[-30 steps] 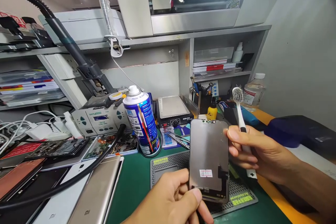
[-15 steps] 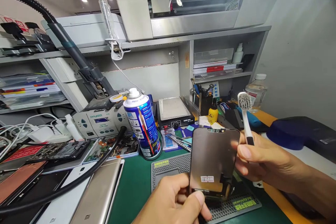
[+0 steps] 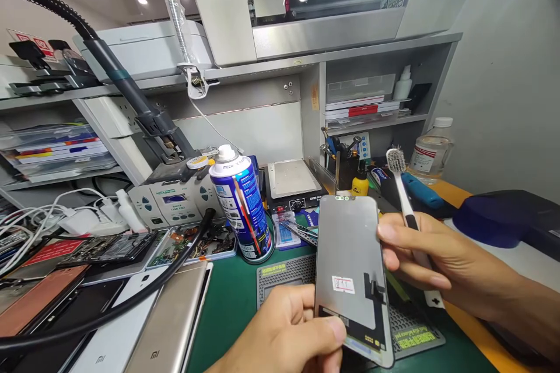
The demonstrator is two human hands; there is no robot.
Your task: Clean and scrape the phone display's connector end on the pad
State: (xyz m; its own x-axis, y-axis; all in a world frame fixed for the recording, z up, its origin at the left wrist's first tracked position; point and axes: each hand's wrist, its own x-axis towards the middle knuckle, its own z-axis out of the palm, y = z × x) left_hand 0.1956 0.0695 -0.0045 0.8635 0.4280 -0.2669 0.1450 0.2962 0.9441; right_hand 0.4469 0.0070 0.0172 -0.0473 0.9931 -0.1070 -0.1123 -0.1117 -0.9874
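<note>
A phone screen (image 3: 349, 250) is held up with its grey back toward me, a small white label and a black flex cable on it. My left hand (image 3: 289, 326) grips its lower left edge, thumb over the bottom. At the screen's upper right edge are the thumb and fingers of my right hand (image 3: 420, 245). That hand also holds a brush (image 3: 401, 189) with a white and black handle, bristles upward. Below the screen lies a grey perforated pad (image 3: 284, 280) on the green mat (image 3: 227, 303).
A blue spray can (image 3: 242, 210) stands left of the screen. Behind are a small hot plate (image 3: 294, 180), a yellow bottle (image 3: 359, 185) and a clear bottle (image 3: 432, 151). Several phones (image 3: 170, 315) lie at left under a black hose (image 3: 109, 320). A dark blue object (image 3: 490, 218) sits at right.
The screen has tilted, so its back now looks lighter and its bottom strip shows. The brush has shifted slightly left with my right hand. The camera view has moved a little.
</note>
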